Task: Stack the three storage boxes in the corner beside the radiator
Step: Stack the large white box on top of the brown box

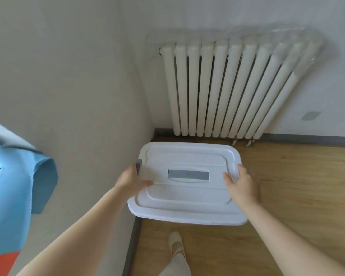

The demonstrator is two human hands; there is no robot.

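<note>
A white storage box [187, 200] with a lid and a grey recessed handle fills the corner, left of and in front of the white radiator [227, 88]. Only its lid shows from above; anything beneath it is hidden. My left hand [130, 180] grips the box's left side at a grey latch, thumb on the lid. My right hand [240, 183] grips the right side, thumb on top as well. No other storage box is in view.
The side wall [78, 96] runs close along the box's left edge. Wooden floor [297, 186] extends to the right. My foot in a beige shoe [176, 246] stands just behind the box. A blue sleeve [18, 186] hangs at the left.
</note>
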